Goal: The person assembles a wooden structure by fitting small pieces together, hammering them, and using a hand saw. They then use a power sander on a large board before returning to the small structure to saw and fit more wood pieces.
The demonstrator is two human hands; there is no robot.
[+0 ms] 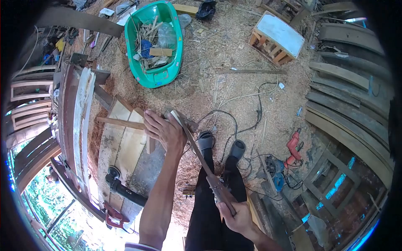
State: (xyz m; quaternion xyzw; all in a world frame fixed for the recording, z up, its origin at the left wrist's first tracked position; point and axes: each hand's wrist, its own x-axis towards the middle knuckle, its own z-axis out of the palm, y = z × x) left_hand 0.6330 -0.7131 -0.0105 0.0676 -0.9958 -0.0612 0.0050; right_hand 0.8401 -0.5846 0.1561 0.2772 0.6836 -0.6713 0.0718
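My left hand [166, 131] lies over a piece of wood at the end of the low workbench [113, 150], its fingers pointing up and left. A wooden strip [121, 122] runs out to the left from under the fingers. My right hand [236, 215] is wrapped round the handle of a long, narrow tool [209, 175], apparently a saw. The tool slants up and left from my lap, its far end beside my left hand at a pale wood edge [180, 119]. What lies under my left palm is hidden.
A black angle grinder [125, 191] and a red power tool [115, 217] lie at the left. Above stands a green tub [180, 50] of scraps. A red drill [294, 148] and cables [259, 108] lie right. Stacked boards [351, 104] line the right side.
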